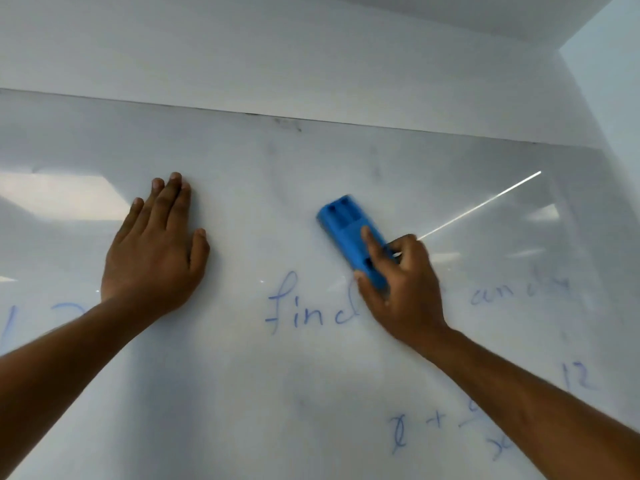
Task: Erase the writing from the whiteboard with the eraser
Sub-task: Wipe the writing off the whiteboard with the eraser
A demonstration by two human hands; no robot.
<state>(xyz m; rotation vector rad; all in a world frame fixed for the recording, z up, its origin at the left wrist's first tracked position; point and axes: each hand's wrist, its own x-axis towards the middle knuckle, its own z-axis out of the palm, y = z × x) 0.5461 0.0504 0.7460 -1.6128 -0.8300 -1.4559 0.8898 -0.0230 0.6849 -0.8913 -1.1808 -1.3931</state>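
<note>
1. There is only one camera. It sits on my head.
2. It looks forward and a little up at the whiteboard (311,375), so the board's top edge runs across the upper part of the picture, with the wall (277,46) above it.
3. It is very near the board. The board fills most of the picture.
4. My two arms reach in from the bottom corners, so the camera looks out along them.
5. The lens is wide. It bends straight lines at the sides.
6. No other view shares this scene.
</note>
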